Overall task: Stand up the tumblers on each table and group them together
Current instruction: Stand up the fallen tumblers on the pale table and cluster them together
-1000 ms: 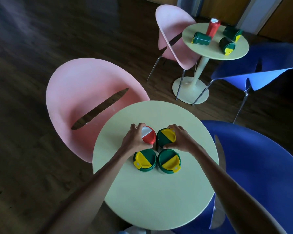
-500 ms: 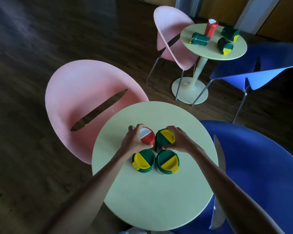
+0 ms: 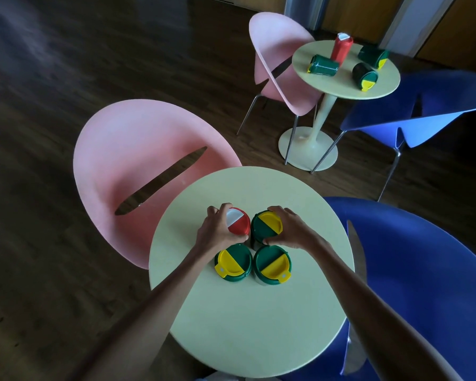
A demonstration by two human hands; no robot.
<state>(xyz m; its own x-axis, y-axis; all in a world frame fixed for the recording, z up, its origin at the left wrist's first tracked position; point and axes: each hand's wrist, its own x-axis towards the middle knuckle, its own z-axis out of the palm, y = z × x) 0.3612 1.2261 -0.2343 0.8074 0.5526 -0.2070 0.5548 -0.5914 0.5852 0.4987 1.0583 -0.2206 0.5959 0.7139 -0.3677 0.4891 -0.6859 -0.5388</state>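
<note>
Two round pale-yellow tables, eight tumblers, four chairs, seen from the head camera.

Near table [image 3: 248, 325]: four tumblers stand upright in a tight two-by-two cluster near its middle, lids facing the camera. One is the red tumbler [image 3: 238, 226], with a red-and-white lid, at the rear left. Three are green with green-and-yellow lids: the rear green tumbler [image 3: 267, 226] beside it, the front-left green tumbler [image 3: 234, 264] and the front-right green tumbler [image 3: 272, 265]. Neighbouring lids touch or nearly touch.

Hands: the left hand [image 3: 215, 232] grips the red tumbler, fingers curled round its far side and thumb on its near side. The right hand [image 3: 291, 232] grips the rear green tumbler in the same manner. The two front tumblers are untouched.

Far table [image 3: 341, 86], upper right: four more tumblers, spread apart. One far red tumbler [image 3: 341, 48] stands upright. Three green ones lie on their sides: the left fallen tumbler [image 3: 323, 66], the back fallen tumbler [image 3: 373, 56] and the front fallen tumbler [image 3: 364, 75].

Chairs: two pink, two blue. The near pink chair [image 3: 138, 160] and near blue chair [image 3: 423, 270] flank the near table; the far pink chair [image 3: 280, 64] and far blue chair [image 3: 423, 116] flank the far table. The floor is dark wood.
</note>
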